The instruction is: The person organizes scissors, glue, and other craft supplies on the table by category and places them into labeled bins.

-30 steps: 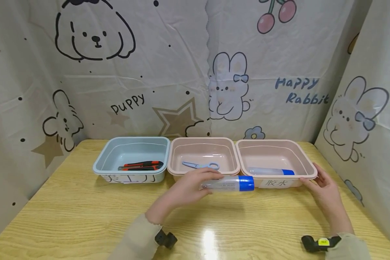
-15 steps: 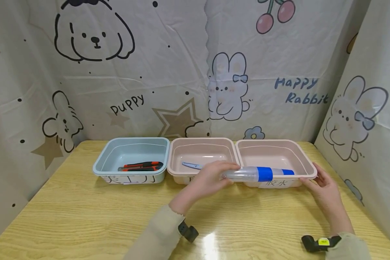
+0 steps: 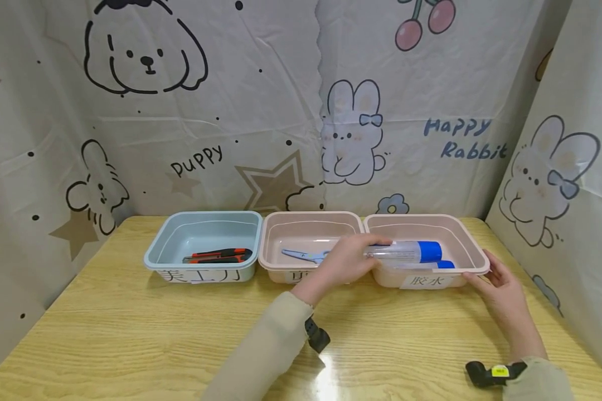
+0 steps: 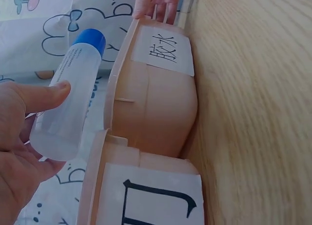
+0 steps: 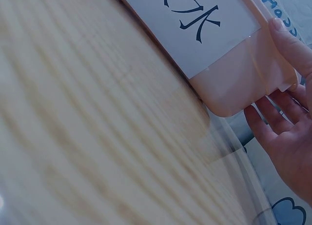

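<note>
My left hand grips a clear glue bottle with a blue cap, holding it sideways over the right pink bin. In the left wrist view, the thumb lies across the side of the bottle and the fingers are behind it. Beneath it, partly hidden, a second glue bottle lies inside that bin. My right hand holds the bin's front right corner. In the right wrist view, its thumb is at the rim and its fingers are under the bin's edge.
Left of that bin stands another pink bin with light blue scissors, partly covered by my left hand. A blue bin holds red and black utility knives. White labels front the bins on the wooden table. Printed cloth hangs behind.
My left hand has carried the glue bottle to the right and up, from in front of the middle bin to over the right one. The right hand has stayed at the bin's corner.
</note>
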The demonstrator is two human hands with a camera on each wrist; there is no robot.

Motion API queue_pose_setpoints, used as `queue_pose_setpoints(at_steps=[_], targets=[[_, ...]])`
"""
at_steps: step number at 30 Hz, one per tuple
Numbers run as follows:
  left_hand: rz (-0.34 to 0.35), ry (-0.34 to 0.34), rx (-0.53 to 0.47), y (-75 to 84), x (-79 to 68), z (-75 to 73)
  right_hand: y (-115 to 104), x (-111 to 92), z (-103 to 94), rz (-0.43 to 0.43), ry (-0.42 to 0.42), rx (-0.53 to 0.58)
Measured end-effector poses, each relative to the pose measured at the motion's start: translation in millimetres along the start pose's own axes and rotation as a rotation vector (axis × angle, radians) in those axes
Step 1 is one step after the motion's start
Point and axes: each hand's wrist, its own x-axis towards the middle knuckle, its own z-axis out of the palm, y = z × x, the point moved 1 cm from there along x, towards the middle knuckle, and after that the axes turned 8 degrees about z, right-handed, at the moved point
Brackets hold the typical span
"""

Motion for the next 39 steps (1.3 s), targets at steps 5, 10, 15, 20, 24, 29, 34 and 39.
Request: queue_pose_setpoints(at_steps=[5,10,15,20,24,29,34,39], targets=[[-0.023,-0.002,-0.052,-1.5,14.2,3.6,0.4,0.7,0.7,0.001,-0.004,0.025],[-0.027,-0.002,-0.034,-1.9,28.1,11.2,1.4,0.8,2.0,0.003,0.006,0.002],[-0.054,-0.035,-0.027,-5.5,40.4,21.9,0.9,1.4,2.2,-0.003,0.007,0.013],[-0.118,-0.04,-0.037,-9.5,50.2,29.7,-0.1,1.3,1.1,0.001,0.002,0.02],[-0.139,-0.041,-0.032,-12.5,55.3,34.9,0.7,1.0,1.0,0.006,-0.002,0.025],[-0.17,-0.053,0.001,-16.2,59.4,41.0,2.3,1.5,0.9,-0.012,-0.023,0.139],[-0.209,-0.075,0.019,-18.8,63.4,45.6,2.7,1.7,0.4,-0.023,-0.026,0.152],[-0.237,-0.093,0.046,-20.5,66.7,47.4,4.3,2.4,0.3,-0.011,-0.026,0.165]])
